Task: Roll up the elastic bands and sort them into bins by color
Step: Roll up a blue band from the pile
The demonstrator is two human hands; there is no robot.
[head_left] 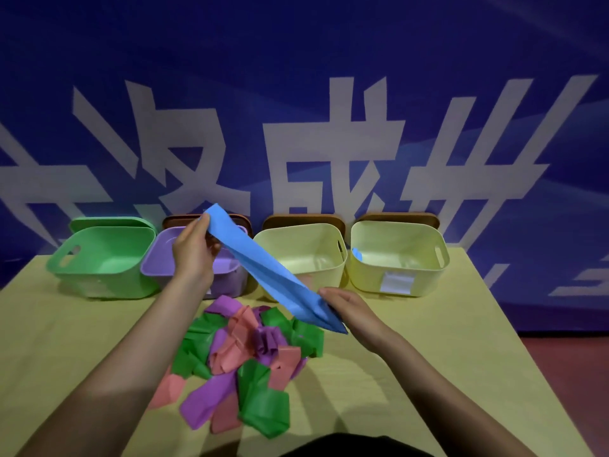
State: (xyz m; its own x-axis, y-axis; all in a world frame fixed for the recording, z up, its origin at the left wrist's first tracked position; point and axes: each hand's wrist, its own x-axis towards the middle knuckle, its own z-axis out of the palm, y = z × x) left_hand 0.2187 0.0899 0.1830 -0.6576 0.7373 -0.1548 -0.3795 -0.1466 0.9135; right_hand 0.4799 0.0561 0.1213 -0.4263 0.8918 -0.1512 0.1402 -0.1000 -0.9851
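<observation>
A long blue elastic band (263, 265) stretches diagonally above the table. My left hand (194, 249) pinches its upper end in front of the purple bin (155, 268). Lower down, my right hand (346, 308) grips the other end. Below the band lies a heap of green, purple and pink bands (244, 361) in the middle of the yellow table (66, 341). A green bin (99, 258) stands at the back left. Two pale yellow bins (306, 252) (398, 255) stand to the right, and the far right one holds a blue roll (357, 253).
Brown lids lean behind the purple and yellow bins, and a green lid behind the green bin. A blue banner with large white characters (329, 153) fills the wall behind. The table's right edge (514, 331) drops to a reddish floor.
</observation>
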